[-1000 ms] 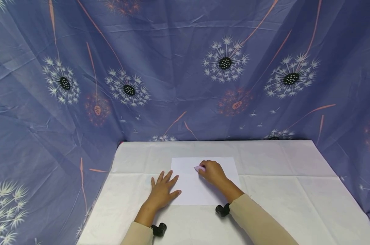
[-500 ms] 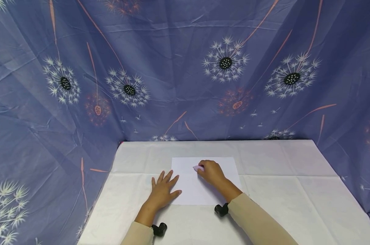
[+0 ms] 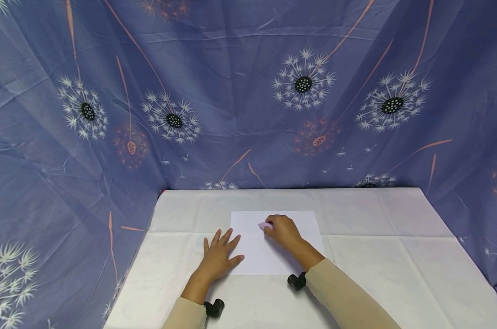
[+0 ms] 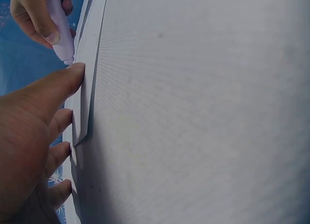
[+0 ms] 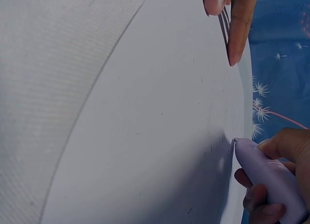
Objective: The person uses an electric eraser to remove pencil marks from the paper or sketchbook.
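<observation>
A white sheet of paper (image 3: 258, 258) lies flat on the white-covered table. My left hand (image 3: 217, 259) rests on its left edge with fingers spread; in the left wrist view the thumb (image 4: 60, 86) lies over the sheet's side. My right hand (image 3: 286, 234) grips a thick lilac pen-shaped tube (image 5: 273, 178) with a narrow tip. The tube is tilted, tip pointing left and down at the upper middle of the sheet. In the right wrist view that tip meets the paper, and small dark flecks show on the surface. The fingers hide part of the tube.
A creased white cloth (image 3: 380, 269) covers the table. Behind and to the left hangs a blue dandelion-print curtain (image 3: 232, 100), reaching down to the table's back edge. Black wrist cameras (image 3: 214, 308) sit below both hands, close over the cloth.
My right hand has slid slightly left over the sheet, carrying the lilac pen-shaped tube. The left hand and the paper look unmoved.
</observation>
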The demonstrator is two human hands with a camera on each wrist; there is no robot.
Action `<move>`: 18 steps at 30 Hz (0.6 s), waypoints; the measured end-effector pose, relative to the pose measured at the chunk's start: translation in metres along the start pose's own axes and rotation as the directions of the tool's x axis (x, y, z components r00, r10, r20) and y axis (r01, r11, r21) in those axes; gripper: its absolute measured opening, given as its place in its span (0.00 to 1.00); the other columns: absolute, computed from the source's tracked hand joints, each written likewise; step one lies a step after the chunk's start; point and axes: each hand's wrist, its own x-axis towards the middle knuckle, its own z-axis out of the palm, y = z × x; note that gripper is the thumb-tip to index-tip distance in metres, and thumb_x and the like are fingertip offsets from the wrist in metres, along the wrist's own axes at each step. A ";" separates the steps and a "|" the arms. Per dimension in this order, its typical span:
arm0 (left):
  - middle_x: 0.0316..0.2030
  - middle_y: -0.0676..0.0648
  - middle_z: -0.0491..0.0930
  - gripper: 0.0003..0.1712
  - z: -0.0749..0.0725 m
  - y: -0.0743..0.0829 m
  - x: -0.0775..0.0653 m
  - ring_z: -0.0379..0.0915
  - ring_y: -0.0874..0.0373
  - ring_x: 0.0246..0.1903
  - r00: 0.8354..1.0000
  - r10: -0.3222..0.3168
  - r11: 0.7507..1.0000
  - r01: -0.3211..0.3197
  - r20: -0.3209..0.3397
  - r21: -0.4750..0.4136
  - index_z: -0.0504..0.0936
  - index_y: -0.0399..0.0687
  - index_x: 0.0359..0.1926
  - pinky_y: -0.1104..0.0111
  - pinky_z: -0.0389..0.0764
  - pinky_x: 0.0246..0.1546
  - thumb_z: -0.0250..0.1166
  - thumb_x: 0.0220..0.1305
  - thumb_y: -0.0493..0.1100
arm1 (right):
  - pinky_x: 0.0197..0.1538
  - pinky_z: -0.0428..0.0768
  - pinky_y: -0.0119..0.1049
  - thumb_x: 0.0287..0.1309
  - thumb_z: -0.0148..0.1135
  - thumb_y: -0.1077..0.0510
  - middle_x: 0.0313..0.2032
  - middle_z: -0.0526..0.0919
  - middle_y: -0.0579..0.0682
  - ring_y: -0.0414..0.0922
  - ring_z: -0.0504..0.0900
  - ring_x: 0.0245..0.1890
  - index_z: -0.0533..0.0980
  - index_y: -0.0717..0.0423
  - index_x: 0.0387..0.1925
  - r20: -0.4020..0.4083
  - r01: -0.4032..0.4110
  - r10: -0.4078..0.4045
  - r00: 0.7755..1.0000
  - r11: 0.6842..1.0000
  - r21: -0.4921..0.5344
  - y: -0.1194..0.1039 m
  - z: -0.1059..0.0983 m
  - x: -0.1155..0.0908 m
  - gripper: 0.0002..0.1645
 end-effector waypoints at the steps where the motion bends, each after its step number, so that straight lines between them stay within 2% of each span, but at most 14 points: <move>1: 0.77 0.41 0.60 0.38 0.000 0.000 0.000 0.45 0.32 0.78 1.000 0.000 1.000 0.000 -0.001 0.001 0.72 0.53 0.71 0.23 0.40 0.67 0.66 0.65 0.62 | 0.41 0.81 0.43 0.57 0.73 0.55 0.34 0.89 0.50 0.45 0.83 0.32 0.86 0.53 0.35 0.000 0.001 -0.001 1.000 1.000 0.001 0.000 0.000 0.000 0.07; 14: 0.77 0.42 0.60 0.38 0.001 0.000 0.001 0.45 0.32 0.78 1.000 0.003 1.000 -0.003 -0.006 0.010 0.72 0.54 0.72 0.24 0.40 0.68 0.65 0.66 0.62 | 0.40 0.80 0.42 0.58 0.73 0.53 0.33 0.88 0.50 0.44 0.81 0.30 0.85 0.53 0.35 0.009 -0.006 0.006 1.000 1.000 0.005 -0.001 0.000 0.001 0.08; 18: 0.77 0.41 0.60 0.38 0.000 -0.001 0.001 0.45 0.32 0.78 1.000 0.002 1.000 -0.002 -0.005 0.003 0.72 0.53 0.72 0.23 0.40 0.68 0.65 0.66 0.62 | 0.42 0.82 0.43 0.59 0.72 0.53 0.34 0.89 0.50 0.45 0.83 0.32 0.86 0.53 0.35 0.012 -0.008 0.008 1.000 1.000 0.006 -0.002 0.001 0.001 0.08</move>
